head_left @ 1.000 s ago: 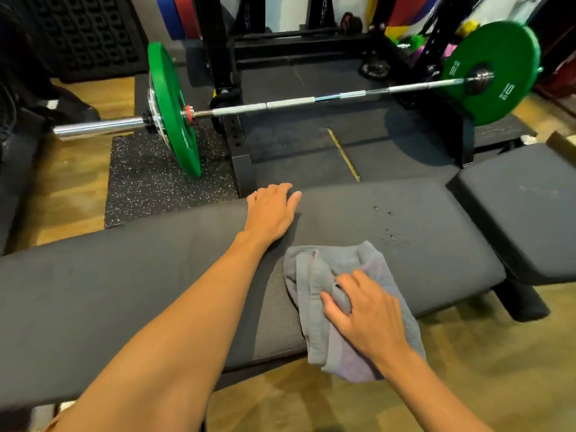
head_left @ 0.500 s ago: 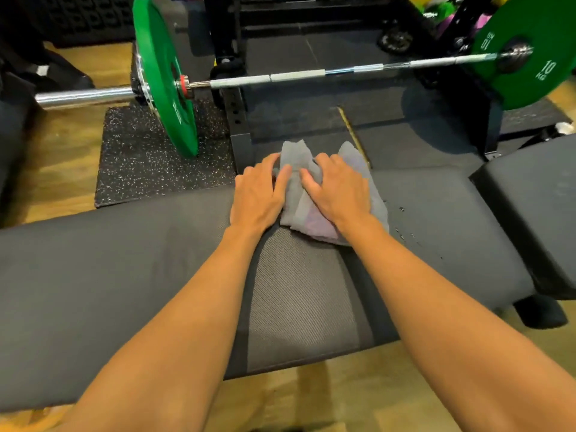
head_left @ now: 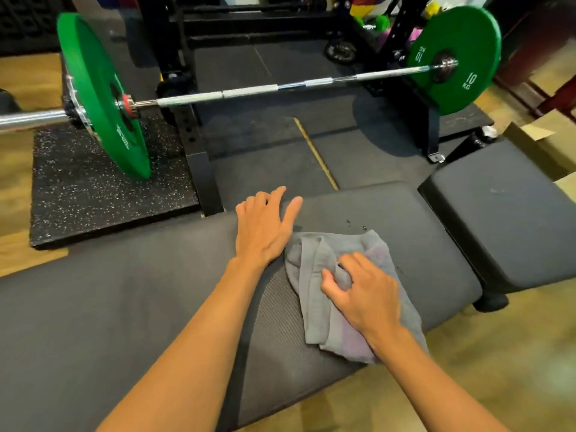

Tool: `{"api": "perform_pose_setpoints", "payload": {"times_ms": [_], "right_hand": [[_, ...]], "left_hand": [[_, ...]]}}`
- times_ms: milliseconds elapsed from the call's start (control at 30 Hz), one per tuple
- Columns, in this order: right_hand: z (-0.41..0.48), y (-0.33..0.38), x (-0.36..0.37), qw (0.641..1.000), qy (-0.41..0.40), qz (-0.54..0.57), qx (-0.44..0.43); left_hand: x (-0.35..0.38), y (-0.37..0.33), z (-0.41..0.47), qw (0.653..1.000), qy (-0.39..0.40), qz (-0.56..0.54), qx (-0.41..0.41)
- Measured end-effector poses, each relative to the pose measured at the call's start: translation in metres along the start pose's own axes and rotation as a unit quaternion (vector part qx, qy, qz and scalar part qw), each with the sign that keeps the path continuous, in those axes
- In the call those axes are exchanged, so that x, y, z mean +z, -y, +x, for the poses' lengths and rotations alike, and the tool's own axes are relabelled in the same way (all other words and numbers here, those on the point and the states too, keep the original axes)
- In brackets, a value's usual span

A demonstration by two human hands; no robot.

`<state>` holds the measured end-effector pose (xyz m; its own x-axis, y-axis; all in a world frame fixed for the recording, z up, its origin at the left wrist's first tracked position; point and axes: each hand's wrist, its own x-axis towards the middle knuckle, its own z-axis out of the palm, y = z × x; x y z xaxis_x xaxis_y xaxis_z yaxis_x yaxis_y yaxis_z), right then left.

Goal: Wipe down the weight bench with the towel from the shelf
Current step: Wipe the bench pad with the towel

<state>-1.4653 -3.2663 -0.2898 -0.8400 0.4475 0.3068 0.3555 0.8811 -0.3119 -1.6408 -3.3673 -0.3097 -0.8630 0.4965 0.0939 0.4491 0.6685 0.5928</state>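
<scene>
The gray towel (head_left: 339,288) is pinched by the bent fingers of the right hand (head_left: 364,294) on the bench (head_left: 124,307). The left hand (head_left: 265,232) is laid flat and open beside it. Water drops (head_left: 355,224) are seen just past the fingertips, so wiping is not finished.

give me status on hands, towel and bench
Left hand flat on bench. Right hand bunching grey towel. Droplets remain; nothing in the way.

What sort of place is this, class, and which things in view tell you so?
Most likely a gym or weights room: a barbell loaded with green plates, a black rack behind it, and a padded weight bench being wiped with a towel.
</scene>
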Motion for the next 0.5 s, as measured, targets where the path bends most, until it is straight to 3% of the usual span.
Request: {"api": "perform_pose_setpoints", "payload": {"times_ms": [133,267,367,500], "right_hand": [[0.104,0.007,0.047,1.000,-0.016,0.018,-0.002],[0.156,0.015,0.062,0.998,0.051,0.018,-0.039],[0.125,0.005,0.043,0.996,0.054,0.053,-0.046],[0.041,-0.034,-0.003,0.992,0.082,0.063,-0.078]], "left_hand": [[0.006,0.004,0.005,1.000,-0.026,0.011,-0.002],[0.000,0.000,0.001,0.999,-0.028,0.005,-0.015],[-0.002,-0.005,0.000,0.994,-0.033,-0.054,-0.089],[0.006,-0.029,0.002,0.994,-0.018,0.081,-0.074]]}}
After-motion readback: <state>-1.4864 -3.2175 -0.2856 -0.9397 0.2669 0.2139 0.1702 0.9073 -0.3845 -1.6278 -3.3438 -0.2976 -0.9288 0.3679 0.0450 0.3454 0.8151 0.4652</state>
